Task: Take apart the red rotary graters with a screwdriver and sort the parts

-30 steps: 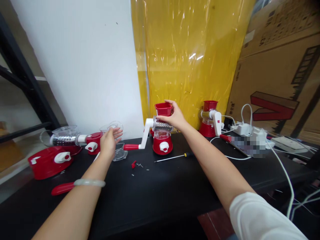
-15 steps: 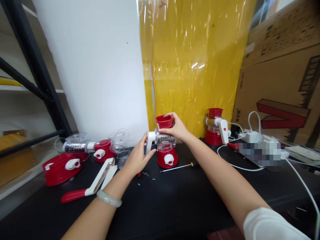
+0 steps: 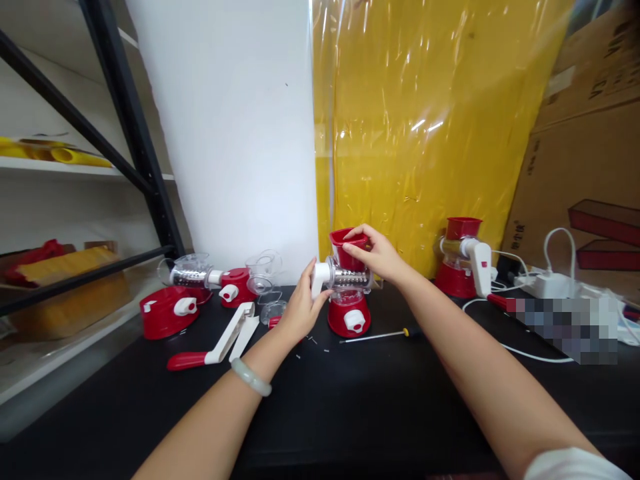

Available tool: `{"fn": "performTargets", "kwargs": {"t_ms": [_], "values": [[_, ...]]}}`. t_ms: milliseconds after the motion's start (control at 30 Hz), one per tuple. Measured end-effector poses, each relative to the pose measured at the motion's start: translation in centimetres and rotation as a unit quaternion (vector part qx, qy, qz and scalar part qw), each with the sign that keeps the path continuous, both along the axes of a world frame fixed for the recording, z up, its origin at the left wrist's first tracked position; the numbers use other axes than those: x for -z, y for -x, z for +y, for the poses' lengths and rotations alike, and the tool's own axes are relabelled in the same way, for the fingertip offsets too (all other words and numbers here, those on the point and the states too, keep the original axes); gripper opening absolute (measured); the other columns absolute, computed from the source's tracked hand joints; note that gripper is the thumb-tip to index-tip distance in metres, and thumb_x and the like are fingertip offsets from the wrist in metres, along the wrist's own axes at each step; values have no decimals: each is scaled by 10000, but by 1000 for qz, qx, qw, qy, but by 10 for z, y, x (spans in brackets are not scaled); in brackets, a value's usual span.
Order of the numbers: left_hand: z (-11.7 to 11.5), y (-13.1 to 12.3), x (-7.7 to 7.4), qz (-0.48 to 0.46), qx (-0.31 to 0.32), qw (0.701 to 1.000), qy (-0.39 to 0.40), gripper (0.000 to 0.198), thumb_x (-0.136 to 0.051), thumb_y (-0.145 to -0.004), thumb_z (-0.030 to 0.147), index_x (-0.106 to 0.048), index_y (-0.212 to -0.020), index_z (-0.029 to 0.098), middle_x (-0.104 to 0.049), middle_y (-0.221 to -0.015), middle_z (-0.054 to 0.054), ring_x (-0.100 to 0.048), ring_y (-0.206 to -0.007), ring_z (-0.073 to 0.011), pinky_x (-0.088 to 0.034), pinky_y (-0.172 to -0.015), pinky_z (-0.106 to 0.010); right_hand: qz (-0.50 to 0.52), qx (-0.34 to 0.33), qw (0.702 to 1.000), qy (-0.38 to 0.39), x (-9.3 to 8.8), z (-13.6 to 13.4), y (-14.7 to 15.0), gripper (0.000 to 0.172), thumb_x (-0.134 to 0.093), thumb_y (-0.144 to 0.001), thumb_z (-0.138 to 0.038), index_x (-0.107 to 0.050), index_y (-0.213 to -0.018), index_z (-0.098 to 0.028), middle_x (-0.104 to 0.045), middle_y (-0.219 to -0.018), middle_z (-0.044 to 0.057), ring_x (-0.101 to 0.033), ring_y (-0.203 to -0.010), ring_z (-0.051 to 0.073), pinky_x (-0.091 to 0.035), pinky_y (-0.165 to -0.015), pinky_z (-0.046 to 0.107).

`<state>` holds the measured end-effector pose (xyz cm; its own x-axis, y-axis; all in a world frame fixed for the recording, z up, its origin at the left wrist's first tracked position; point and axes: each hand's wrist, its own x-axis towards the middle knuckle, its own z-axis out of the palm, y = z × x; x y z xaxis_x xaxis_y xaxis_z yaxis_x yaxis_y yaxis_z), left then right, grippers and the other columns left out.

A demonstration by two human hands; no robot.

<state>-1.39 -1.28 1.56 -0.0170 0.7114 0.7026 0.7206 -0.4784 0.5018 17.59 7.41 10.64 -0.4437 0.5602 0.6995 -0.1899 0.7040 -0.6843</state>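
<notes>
A rotary drum grater stands upright on the black table, with a red base, white knob, clear housing and metal drum. My left hand holds its white crank handle at the left end, the thumb reaching under it. The crank's lower part is hidden by this hand. My right hand grips the red hopper on top, thumb on the front wall and fingers at the rim. A screwdriver with a yellow-and-black handle lies in front of the grater, beside small loose screws or pins.
At left sit red grater bases, clear housings and a detached crank handle. Another assembled grater stands at right, near white cables, a charger and a cardboard box. A black-framed shelf rises at left.
The view has turned left, so everything sits farther right. My right thumb has shifted from the clear housing up onto the red hopper. My left hand stays at the crank handle.
</notes>
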Motion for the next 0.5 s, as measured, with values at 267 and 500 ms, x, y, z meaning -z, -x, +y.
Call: {"fn": "performTargets", "kwargs": {"t_ms": [267,500], "values": [[-3,-4,2,-18,24,999,-20,717,-543,-907,384,-183,-1506,221,-366,-1512,-162,-378,-1394,-278,-309,-1148,-464,43,20,998,-33,-12,-5,-11,345,-779,-698,-470,-583,-766,-195,-637,-808,9,-595,-740,150,-502,-715,316],[-5,-10,1,-93,-16,995,-12,772,-697,-788,399,-317,-1422,176,-523,-1357,-167,-534,-1231,-291,-403,-1041,-448,253,79,959,-102,-32,10,-33,339,-693,-778,-538,-581,-866,-230,-607,-867,-6,-600,-807,146,-488,-784,316]]}}
